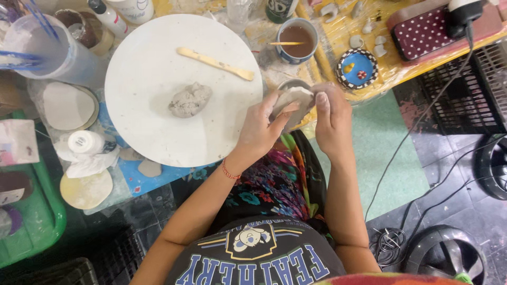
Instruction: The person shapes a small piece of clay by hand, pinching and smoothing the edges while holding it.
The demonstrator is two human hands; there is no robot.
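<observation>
A flat pale clay piece (293, 100) is held between both my hands just off the right edge of a round white board (148, 58). My left hand (260, 129) pinches its near left side with the thumb on top. My right hand (331, 117) grips its right edge, fingers dusted with clay. A grey lump of clay (190, 100) lies near the board's middle. A wooden modelling stick (215, 63) rests on the board's far part. A small bowl sits partly hidden under the clay piece.
A cup of brown water with a stick (297, 40) stands beyond my hands. A blue painted dish (357, 68) and small clay figures lie on yellow sheeting at the right. Jars, bottles, clay discs (66, 105) and a green tray (31, 221) are at the left. Fans and cables on the floor.
</observation>
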